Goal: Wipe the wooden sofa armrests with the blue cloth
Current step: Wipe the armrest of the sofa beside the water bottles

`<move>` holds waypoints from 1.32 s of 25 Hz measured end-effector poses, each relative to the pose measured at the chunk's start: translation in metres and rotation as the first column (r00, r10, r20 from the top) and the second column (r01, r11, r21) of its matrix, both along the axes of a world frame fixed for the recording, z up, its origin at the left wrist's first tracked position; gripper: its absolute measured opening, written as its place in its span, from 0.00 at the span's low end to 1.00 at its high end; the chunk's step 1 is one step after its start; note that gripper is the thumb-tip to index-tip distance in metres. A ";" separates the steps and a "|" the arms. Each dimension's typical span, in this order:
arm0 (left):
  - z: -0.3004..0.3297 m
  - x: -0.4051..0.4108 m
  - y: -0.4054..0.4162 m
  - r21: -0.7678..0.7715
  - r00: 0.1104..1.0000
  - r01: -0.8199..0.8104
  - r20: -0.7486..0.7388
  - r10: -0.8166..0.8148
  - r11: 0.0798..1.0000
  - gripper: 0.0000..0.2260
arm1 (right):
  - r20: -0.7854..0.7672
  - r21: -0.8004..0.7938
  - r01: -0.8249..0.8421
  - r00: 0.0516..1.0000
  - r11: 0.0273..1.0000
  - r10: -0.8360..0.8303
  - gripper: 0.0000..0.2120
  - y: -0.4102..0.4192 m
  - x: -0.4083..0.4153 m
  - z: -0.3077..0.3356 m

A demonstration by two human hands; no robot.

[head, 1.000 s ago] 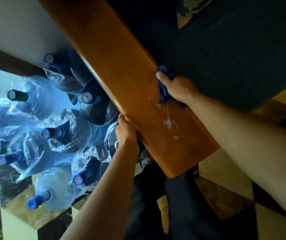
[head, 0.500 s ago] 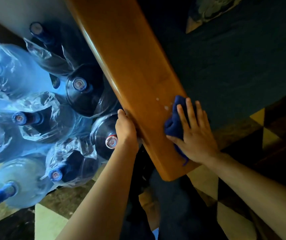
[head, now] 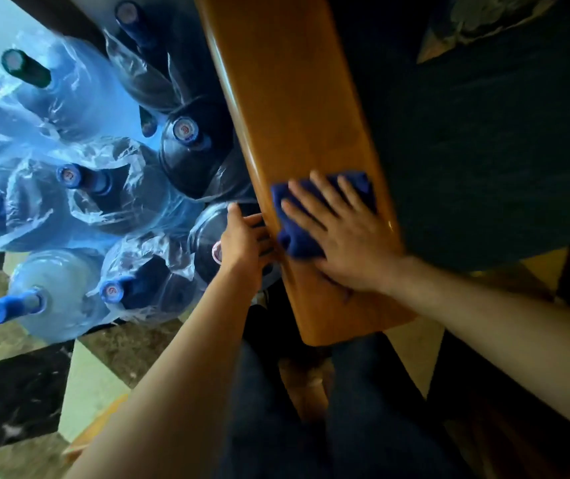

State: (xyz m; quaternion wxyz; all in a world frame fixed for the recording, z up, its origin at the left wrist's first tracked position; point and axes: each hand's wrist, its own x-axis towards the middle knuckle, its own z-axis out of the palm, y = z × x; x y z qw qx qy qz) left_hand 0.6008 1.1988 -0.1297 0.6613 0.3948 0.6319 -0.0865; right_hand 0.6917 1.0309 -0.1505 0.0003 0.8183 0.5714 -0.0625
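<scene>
Nearest: dark trouser legs (head: pixel 276 409), standing on a checkered floor (head: pixel 21 385) at the armrest's near end.

Next out, left hand (head: pixel 244 242) at the left edge of the wooden armrest (head: pixel 297 108), fingers curled over that edge in a bracing hold; how tightly closed, cannot tell, since the fingertips are hidden under the rim.

Beside it, right hand (head: pixel 349 236) flat on top of the armrest, a little in from its near end, fingers spread and open, palm pressing down on the blue cloth (head: pixel 297 233). Not pinching the cloth, just pinning it against the wood. Cloth bunched under the palm, spanning most of the board's width, one corner showing at the right edge.

Judging by the folds: soft, light, limp, likely to slide or roll up under a push on such glossy, slick wood. Best held under a broad palm with fingers spread across the front edge, or gathered into a pad. Armrest itself rigid, needing no care.

Farther along, bare polished wood running to the far end. Left of it, large water bottles (head: pixel 183 146) wrapped in plastic; right of it, the dark sofa seat (head: pixel 484 150).
</scene>
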 end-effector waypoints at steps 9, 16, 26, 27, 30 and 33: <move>0.012 -0.050 -0.068 0.047 0.977 -0.202 -0.066 0.204 0.978 0.31 | -0.162 -0.082 -0.078 0.985 0.994 0.064 0.40 0.022 0.007 0.021; 0.016 -0.092 -0.048 0.038 0.911 -0.408 -0.048 0.409 0.912 0.26 | -0.122 -0.068 -0.213 0.971 0.975 0.204 0.37 0.081 -0.016 0.019; 0.001 -0.044 -0.016 -0.088 0.961 -0.275 0.020 0.277 0.957 0.29 | -0.161 -0.030 -0.708 0.700 0.705 0.696 0.32 -0.005 -0.006 0.013; 0.001 -0.033 -0.007 -0.095 0.964 -0.257 0.045 0.262 0.962 0.28 | -0.126 -0.010 -0.672 0.735 0.740 0.666 0.31 0.024 0.021 0.009; 0.007 0.010 0.023 -0.078 0.981 -0.155 0.103 0.163 0.985 0.28 | -0.074 0.027 -0.480 0.874 0.877 0.480 0.29 0.114 0.111 0.005; 0.009 0.060 0.057 0.064 0.985 -0.063 0.166 0.051 0.996 0.24 | -0.011 0.078 -0.186 0.982 0.979 0.187 0.31 0.190 0.182 0.001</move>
